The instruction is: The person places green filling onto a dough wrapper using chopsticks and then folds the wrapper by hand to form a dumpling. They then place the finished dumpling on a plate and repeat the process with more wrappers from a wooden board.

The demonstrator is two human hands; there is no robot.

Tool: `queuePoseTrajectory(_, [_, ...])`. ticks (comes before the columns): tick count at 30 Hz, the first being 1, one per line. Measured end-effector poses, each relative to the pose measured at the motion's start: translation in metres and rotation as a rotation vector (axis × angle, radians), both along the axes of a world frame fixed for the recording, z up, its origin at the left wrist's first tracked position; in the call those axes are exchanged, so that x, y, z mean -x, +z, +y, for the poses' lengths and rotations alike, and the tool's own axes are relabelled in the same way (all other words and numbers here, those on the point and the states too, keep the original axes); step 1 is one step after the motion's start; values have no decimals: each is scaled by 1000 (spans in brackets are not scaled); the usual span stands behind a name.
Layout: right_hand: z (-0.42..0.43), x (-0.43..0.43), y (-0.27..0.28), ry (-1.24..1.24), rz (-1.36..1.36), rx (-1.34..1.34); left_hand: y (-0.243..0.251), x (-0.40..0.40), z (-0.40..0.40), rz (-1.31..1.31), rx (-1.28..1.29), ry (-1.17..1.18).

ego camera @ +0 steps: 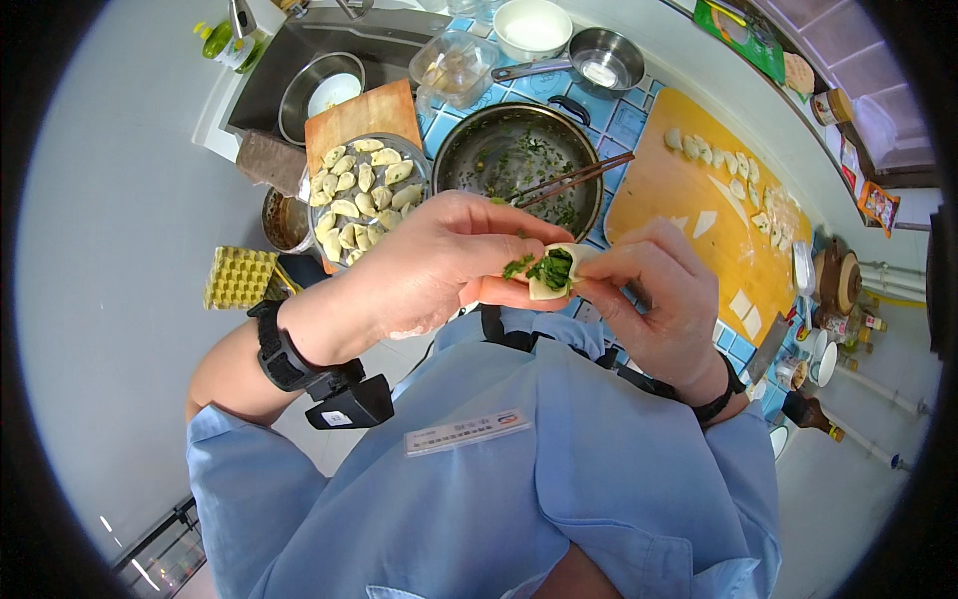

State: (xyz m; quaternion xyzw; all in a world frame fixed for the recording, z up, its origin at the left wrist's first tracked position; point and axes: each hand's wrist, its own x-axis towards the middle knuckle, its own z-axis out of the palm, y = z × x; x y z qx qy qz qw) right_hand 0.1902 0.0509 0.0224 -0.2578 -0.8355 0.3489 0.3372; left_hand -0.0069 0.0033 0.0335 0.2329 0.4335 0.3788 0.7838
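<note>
A dough wrapper (550, 290) with chopped green filling (552, 269) in its fold rests in my left hand (456, 258), whose fingers cup it from below. Some green bits stick to the left fingers. My right hand (655, 292) pinches the wrapper's right edge between thumb and fingers. The side facing me still gapes, with greens showing. Just beyond my hands stands a wide metal pot (494, 142) with scraps of chopped greens inside. A pair of chopsticks (591, 174) leans across its right rim. Shaped dumplings (365, 202) cover a round metal tray to the left.
A wooden board (647, 180) at right carries dumplings, dough pieces (741, 303) and flour. A cleaver (767, 350) lies at its near edge. Behind the pot are a saucepan (610, 56), a white bowl (531, 26) and a clear plastic container (456, 64). The sink (258, 97) is at back left.
</note>
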Motion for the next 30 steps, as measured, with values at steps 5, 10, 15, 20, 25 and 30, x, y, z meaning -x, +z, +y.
queuePoseTrajectory(5, [1,2,2,-26,45,147,11,-5,1,213,-84,-105])
queuePoseTrajectory(10, [4,1,1,62,1,134,10,-10,-2,423,-253,-180])
queuePoseTrajectory(15, [2,7,-8,-25,15,-32,22,-16,3,744,-351,-291])
queuePoseTrajectory(20, [2,11,-15,-136,111,-127,12,-10,6,424,-257,-126])
queuePoseTrajectory(25, [6,15,-16,-63,117,-141,7,2,4,-63,94,126])
queuePoseTrajectory(30, [6,18,-14,-21,90,-114,3,5,4,194,-46,-60])
